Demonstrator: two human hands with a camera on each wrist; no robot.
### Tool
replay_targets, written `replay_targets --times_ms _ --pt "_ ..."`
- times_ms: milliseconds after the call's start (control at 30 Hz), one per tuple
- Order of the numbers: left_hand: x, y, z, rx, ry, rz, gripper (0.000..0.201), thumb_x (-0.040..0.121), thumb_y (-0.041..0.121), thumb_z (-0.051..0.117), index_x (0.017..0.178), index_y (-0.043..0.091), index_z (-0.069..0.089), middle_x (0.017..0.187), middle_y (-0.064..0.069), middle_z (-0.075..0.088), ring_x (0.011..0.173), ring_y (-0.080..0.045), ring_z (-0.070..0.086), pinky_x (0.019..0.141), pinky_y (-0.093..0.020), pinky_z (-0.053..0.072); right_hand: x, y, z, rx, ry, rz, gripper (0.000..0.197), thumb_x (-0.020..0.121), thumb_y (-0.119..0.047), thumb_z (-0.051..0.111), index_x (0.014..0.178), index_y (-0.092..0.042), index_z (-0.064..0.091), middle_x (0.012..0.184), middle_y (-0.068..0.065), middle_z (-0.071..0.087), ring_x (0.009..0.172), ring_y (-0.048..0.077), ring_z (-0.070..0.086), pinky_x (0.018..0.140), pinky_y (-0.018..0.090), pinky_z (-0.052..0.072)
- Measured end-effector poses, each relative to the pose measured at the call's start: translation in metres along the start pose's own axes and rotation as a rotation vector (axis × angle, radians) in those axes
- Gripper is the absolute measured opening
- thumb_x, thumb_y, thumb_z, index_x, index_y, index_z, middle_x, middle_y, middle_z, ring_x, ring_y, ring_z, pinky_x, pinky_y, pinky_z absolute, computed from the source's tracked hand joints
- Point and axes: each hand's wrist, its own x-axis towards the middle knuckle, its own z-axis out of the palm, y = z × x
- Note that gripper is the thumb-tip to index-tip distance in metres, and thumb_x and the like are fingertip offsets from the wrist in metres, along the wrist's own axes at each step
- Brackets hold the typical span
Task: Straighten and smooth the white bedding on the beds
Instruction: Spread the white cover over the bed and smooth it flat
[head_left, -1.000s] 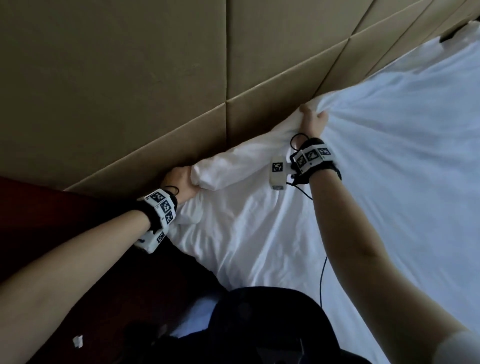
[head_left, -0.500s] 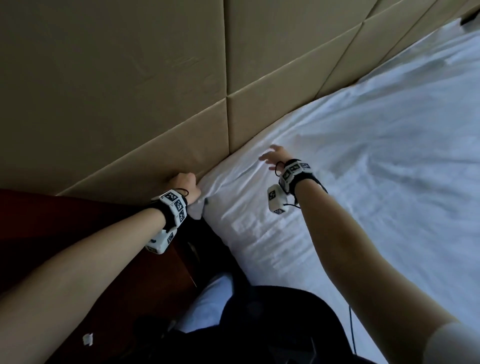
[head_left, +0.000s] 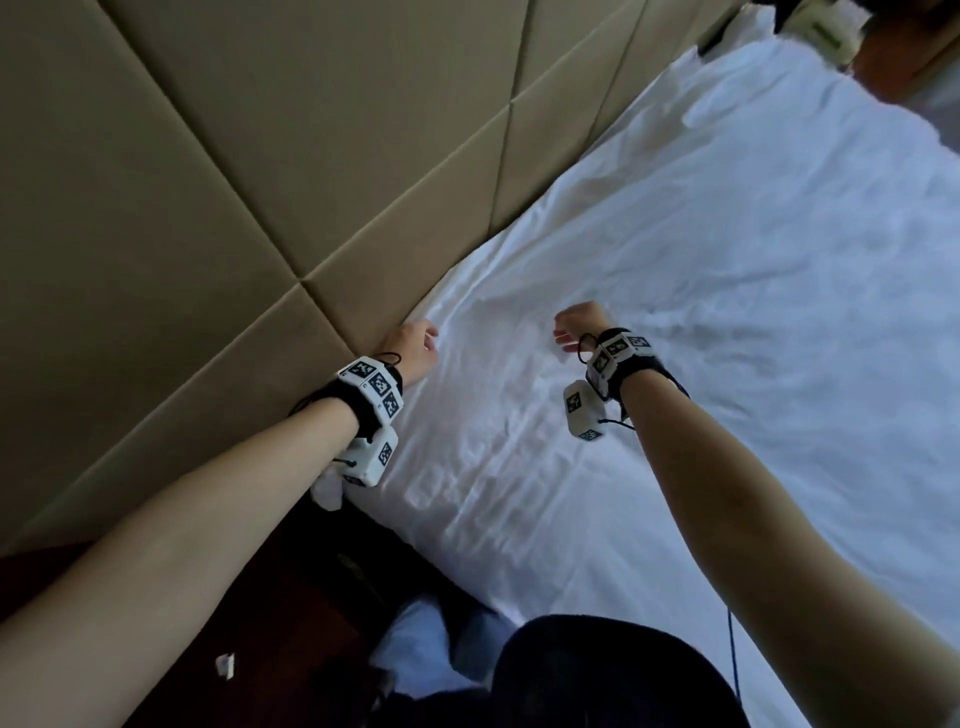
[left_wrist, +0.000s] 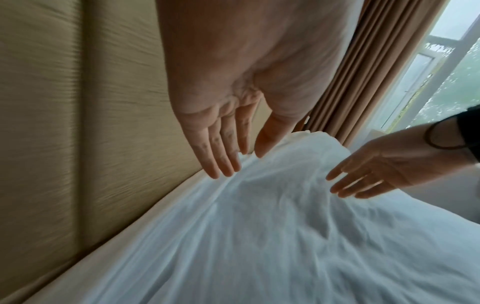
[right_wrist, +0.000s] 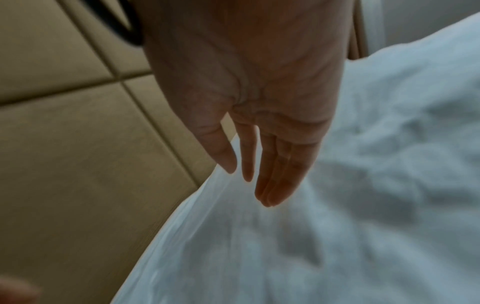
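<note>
The white bedding (head_left: 701, 322) lies spread over the bed, wrinkled, with its top edge along the beige padded headboard (head_left: 249, 171). My left hand (head_left: 415, 343) is at that edge by the bed's near corner. In the left wrist view the left hand (left_wrist: 241, 160) has straight fingers just over the sheet (left_wrist: 259, 236) and holds nothing. My right hand (head_left: 576, 325) hovers a little further onto the bed. Its fingers (right_wrist: 272, 185) point down at the sheet (right_wrist: 337, 205), relaxed and empty. Whether either hand touches the cloth I cannot tell.
Another person (head_left: 914, 67) stands at the far side of the bed, top right. Dark wooden furniture (head_left: 171, 623) stands left of the bed below the headboard. Brown curtains (left_wrist: 358, 72) and a window (left_wrist: 446, 78) lie beyond the bed's far end.
A second ago both hands gripped a bunched roll of sheet against the headboard. The roll now lies flat, and both hands have let go and lifted off it.
</note>
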Motion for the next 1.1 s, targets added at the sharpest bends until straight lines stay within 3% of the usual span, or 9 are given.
replay_targets --times_ms 67,167,267,333,500,733,867,1000,1100 --pt "0.016 0.028 -0.003 -0.004 0.017 0.043 0.032 0.089 0.007 0.048 0.120 0.008 0.057 0.116 -0.010 0.064 0.108 -0.029 0.059 0.096 -0.033 0.047 0.002 0.004 -0.025 -0.053 0.016 -0.032 0.033 0.094 -0.001 0.044 0.123 0.008 0.054 0.080 0.012 0.052 0.057 0.016 0.047 0.058 0.025 0.044" --pt "0.042 0.075 -0.004 -0.011 0.035 0.102 0.035 0.087 0.007 0.050 0.122 0.008 0.055 0.118 -0.010 0.062 0.108 -0.028 0.059 0.096 -0.033 0.046 0.012 0.011 -0.065 -0.065 0.103 -0.079 0.034 0.089 0.003 0.047 0.120 0.014 0.054 0.088 0.015 0.052 0.066 0.025 0.054 0.066 0.033 0.050" --pt "0.066 0.115 -0.005 0.008 0.076 0.146 0.039 0.086 0.008 0.051 0.125 0.009 0.053 0.123 -0.009 0.060 0.112 -0.028 0.057 0.097 -0.033 0.044 0.031 0.010 -0.099 -0.089 0.191 -0.084 0.041 0.088 -0.006 0.052 0.128 0.001 0.051 0.117 0.018 0.059 0.108 0.033 0.058 0.097 0.044 0.049" --pt "0.085 0.138 -0.002 0.035 0.096 0.178 0.045 0.085 0.010 0.055 0.129 0.011 0.051 0.129 -0.009 0.057 0.117 -0.028 0.055 0.098 -0.034 0.044 0.040 0.001 -0.123 -0.127 0.232 -0.116 0.047 0.091 -0.012 0.051 0.136 -0.002 0.042 0.135 0.020 0.049 0.116 0.028 0.052 0.105 0.041 0.042" --pt "0.124 0.166 0.011 0.016 0.116 0.217 0.052 0.085 0.015 0.058 0.136 0.011 0.045 0.137 -0.010 0.051 0.125 -0.028 0.050 0.103 -0.034 0.042 0.077 -0.030 -0.168 -0.114 0.350 -0.135 0.057 0.094 -0.018 0.050 0.142 -0.002 0.025 0.144 0.022 0.025 0.123 0.039 0.046 0.103 0.039 0.038" --pt "0.195 0.185 0.031 0.027 0.027 0.171 0.052 0.093 0.021 0.054 0.142 0.009 0.038 0.147 -0.011 0.039 0.136 -0.024 0.036 0.109 -0.030 0.030 0.156 -0.094 -0.208 -0.088 0.617 -0.077 0.081 0.086 -0.045 0.060 0.143 -0.004 0.019 0.146 0.021 0.019 0.131 0.039 0.032 0.099 0.046 0.038" --pt "0.231 0.184 0.045 0.053 -0.040 0.102 0.057 0.095 0.027 0.053 0.144 0.005 0.034 0.150 -0.013 0.033 0.139 -0.025 0.032 0.111 -0.029 0.026 0.200 -0.117 -0.219 -0.173 0.589 0.014 0.096 0.081 -0.062 0.056 0.144 0.001 0.022 0.148 0.020 0.024 0.134 0.038 0.029 0.105 0.047 0.033" --pt "0.255 0.179 0.057 0.092 -0.092 0.045 0.083 0.084 0.038 0.067 0.147 0.006 0.023 0.152 -0.014 0.026 0.140 -0.026 0.029 0.110 -0.032 0.027 0.234 -0.102 -0.218 -0.312 0.531 0.045 0.059 0.079 -0.043 0.063 0.121 -0.002 0.057 0.126 0.015 0.054 0.119 0.035 0.048 0.097 0.040 0.044" --pt "0.268 0.174 0.065 0.112 -0.143 -0.022 0.111 0.075 0.036 0.077 0.151 0.009 0.001 0.157 -0.014 0.014 0.145 -0.027 0.018 0.117 -0.034 0.021 0.246 -0.085 -0.216 -0.245 0.464 -0.003 0.018 0.086 -0.014 0.055 0.094 0.001 0.061 0.097 0.017 0.061 0.089 0.032 0.058 0.072 0.030 0.045"
